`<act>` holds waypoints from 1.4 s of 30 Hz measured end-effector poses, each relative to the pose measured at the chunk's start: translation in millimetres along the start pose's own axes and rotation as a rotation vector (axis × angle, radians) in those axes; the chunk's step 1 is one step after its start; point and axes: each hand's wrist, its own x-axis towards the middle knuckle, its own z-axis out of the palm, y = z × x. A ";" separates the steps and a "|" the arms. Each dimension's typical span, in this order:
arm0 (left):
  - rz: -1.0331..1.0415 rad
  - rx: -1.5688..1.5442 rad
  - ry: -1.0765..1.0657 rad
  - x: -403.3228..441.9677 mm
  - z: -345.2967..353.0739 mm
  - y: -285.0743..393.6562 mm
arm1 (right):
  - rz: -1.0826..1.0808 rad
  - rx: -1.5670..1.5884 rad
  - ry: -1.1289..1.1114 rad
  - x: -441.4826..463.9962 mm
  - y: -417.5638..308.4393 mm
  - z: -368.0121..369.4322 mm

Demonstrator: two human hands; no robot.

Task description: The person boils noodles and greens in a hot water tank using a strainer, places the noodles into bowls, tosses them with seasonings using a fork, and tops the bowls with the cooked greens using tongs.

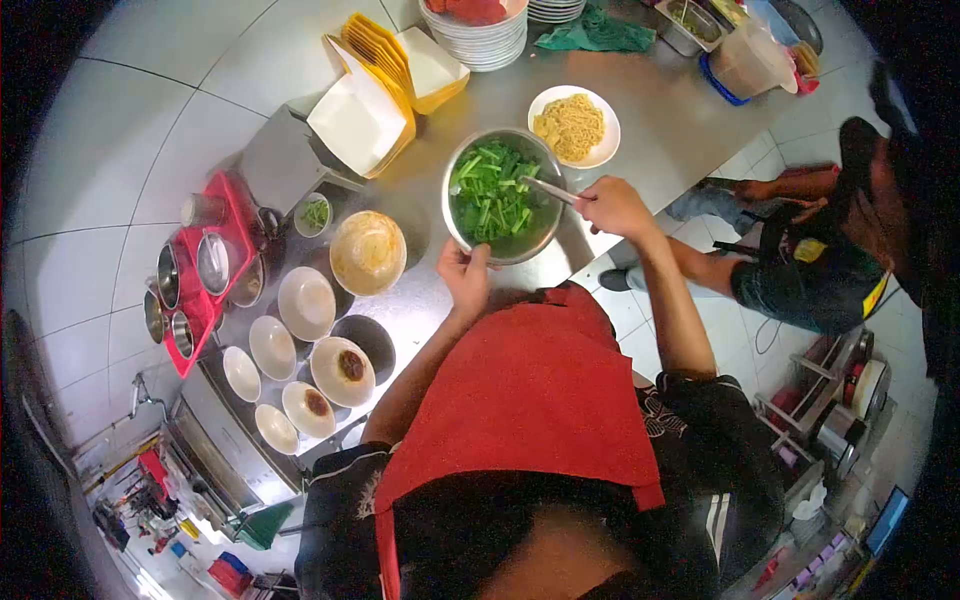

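Observation:
A steel bowl (548,232) of chopped leafy greens (492,190) is at the middle of the metal counter. My left hand (467,278) grips its near rim, thumb on the edge. My right hand (615,207) is closed around what look like metal tongs (550,190), whose tips reach into the greens; the exact shape of the tips is hard to make out. Just beyond the steel bowl sits a white bowl of noodles (572,127). To the left of my left hand is a bowl with reddish sauce smears (368,253).
Several pale bowls (307,303), two holding dark sauce, stand on the left. Behind them is a red tray (215,255) with metal containers. Yellow-and-white paper boxes (360,120) and stacked plates (490,45) line the back. A co-worker (820,260) is at right.

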 end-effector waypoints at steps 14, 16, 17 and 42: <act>-0.111 -0.035 0.107 22.7 -7.4 -17.1 | -0.045 0.242 0.154 1.6 7.5 -63.3; -0.127 -0.045 0.108 23.7 -6.3 -15.3 | -0.006 0.244 0.239 13.5 19.4 -79.4; -0.134 -0.049 0.108 24.3 -6.1 -14.2 | 0.012 0.245 0.282 23.1 25.3 -88.1; -0.111 -0.003 -0.013 32.0 -10.0 -20.0 | 0.108 -0.482 0.517 89.9 -2.6 -60.5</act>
